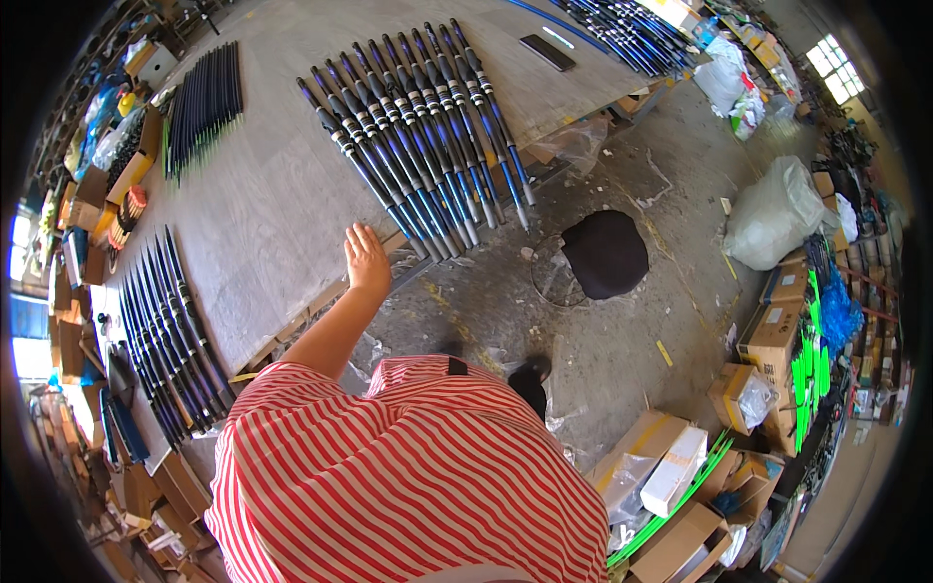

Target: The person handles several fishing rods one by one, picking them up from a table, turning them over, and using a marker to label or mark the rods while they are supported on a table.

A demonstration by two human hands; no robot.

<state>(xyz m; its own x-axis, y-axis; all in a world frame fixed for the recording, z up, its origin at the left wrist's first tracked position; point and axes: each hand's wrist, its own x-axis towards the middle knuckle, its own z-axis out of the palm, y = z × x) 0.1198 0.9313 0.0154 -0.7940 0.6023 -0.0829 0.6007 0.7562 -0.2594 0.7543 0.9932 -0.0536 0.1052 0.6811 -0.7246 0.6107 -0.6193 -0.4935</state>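
My left hand (366,257) lies flat with fingers apart on the near edge of a large wooden table (262,209); it holds nothing. Just beyond its fingertips a row of several blue-and-black rods (423,131) lies side by side on the table, their thin ends pointing toward the table's edge. The hand is close to the nearest rod ends but does not touch them. My right hand is out of sight. My red-and-white striped shirt (408,486) fills the lower part of the picture.
More dark rods lie in rows at the table's left (165,325) and far left (202,102). A flat black device (547,51) rests at the far end. On the concrete floor stand a round black stool (604,255), white bags (773,209) and cardboard boxes (773,335).
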